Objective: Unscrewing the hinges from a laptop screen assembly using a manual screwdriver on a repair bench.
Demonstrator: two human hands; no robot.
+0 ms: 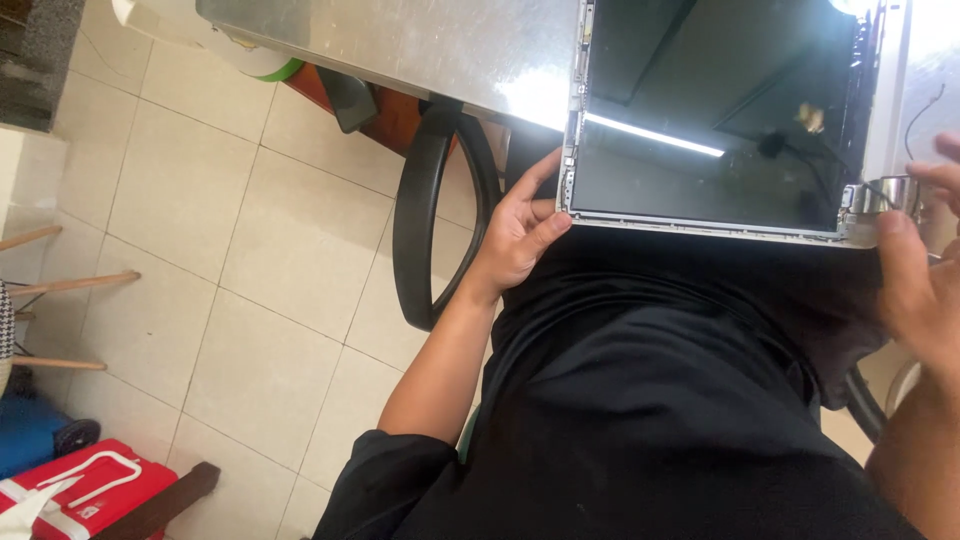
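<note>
Gripping the screen panel (715,120) at its near-left corner, the left hand (520,235) pinches the frame; right hand (925,270) fingers close on the metal hinge (885,195). Looks thin, glassy, fragile; edges seem safest.

Screen panel (700,120) on table (420,40), between hands.
</note>
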